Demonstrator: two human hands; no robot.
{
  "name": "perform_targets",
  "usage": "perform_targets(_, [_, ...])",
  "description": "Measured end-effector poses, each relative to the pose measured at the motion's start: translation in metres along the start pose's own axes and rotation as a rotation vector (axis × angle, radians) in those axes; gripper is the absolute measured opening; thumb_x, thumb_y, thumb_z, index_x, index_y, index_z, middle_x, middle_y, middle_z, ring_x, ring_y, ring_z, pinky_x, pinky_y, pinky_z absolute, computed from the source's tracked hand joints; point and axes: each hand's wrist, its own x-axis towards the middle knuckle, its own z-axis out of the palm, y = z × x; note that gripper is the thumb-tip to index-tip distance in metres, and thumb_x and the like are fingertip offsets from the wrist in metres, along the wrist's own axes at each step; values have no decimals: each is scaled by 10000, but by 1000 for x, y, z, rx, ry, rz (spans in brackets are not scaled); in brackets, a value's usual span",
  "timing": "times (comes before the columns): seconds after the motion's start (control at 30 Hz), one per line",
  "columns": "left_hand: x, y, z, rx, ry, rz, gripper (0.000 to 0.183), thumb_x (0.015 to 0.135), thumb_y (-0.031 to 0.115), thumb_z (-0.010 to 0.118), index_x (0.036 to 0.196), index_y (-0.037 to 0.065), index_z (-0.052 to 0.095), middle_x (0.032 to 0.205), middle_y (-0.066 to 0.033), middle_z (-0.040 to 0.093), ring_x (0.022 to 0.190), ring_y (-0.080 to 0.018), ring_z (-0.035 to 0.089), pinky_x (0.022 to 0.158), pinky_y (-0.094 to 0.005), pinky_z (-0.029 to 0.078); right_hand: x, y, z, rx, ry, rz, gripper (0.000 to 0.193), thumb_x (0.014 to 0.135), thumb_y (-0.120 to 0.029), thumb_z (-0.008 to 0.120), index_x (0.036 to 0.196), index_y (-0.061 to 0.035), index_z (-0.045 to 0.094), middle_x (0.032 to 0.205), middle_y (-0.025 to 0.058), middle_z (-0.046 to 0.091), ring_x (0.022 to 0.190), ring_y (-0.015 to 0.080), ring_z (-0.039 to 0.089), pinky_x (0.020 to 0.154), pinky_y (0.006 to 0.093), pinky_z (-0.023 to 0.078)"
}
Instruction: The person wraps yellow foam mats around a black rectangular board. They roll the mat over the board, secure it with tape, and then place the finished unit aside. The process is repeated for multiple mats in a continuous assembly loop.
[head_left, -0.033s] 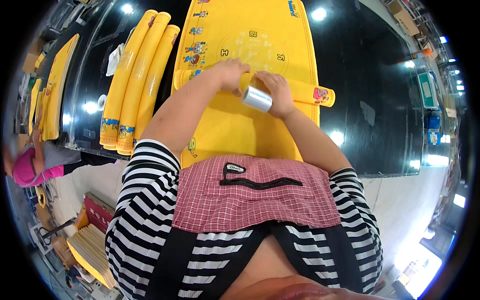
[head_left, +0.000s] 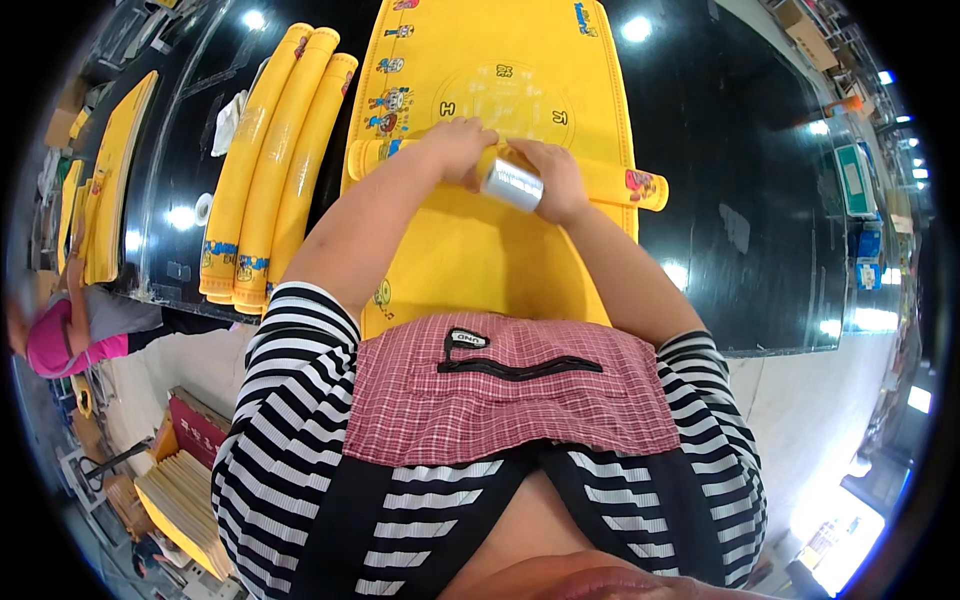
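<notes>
A yellow printed mat rolled into a tube (head_left: 610, 184) lies crosswise on a flat yellow mat (head_left: 520, 265) in front of me. My left hand (head_left: 460, 148) is closed on the middle of the tube, its fingertips partly hidden. Just beside it, my right hand (head_left: 555, 178) grips a small roll of clear, shiny film (head_left: 513, 184) against the tube. The palm hides part of that roll, and I cannot make out where its loose end runs.
Three rolled yellow mats (head_left: 278, 165) lie side by side on the black table (head_left: 740, 200) at the left. Further left are flat yellow mats (head_left: 122, 170) and a person in a pink top (head_left: 62, 335). A white cloth (head_left: 229, 122) sits beside the rolls.
The film roll in my right hand has moved slightly up, away from me, and turned a little. My left hand stays nearly in place on the tube.
</notes>
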Motion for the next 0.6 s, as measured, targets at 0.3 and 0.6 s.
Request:
perform_targets(0.3, [3, -19, 45, 201, 716, 112, 768, 770, 487, 846, 1409, 184, 545, 1212, -36, 592, 1148, -256, 560, 1015, -426, 418, 105, 63, -10, 310, 29, 344, 313, 947, -169, 669, 1250, -126, 734, 1191, 134, 753, 1072, 295, 717, 914, 389, 550])
perform_targets(0.6, [11, -36, 38, 210, 608, 246, 633, 811, 331, 832, 1359, 169, 560, 1087, -106, 630, 964, -332, 632, 864, -465, 496, 75, 46, -17, 495, -95, 238, 295, 945, -123, 701, 1235, -105, 755, 1165, 69, 764, 1068, 218, 719, 911, 347, 568])
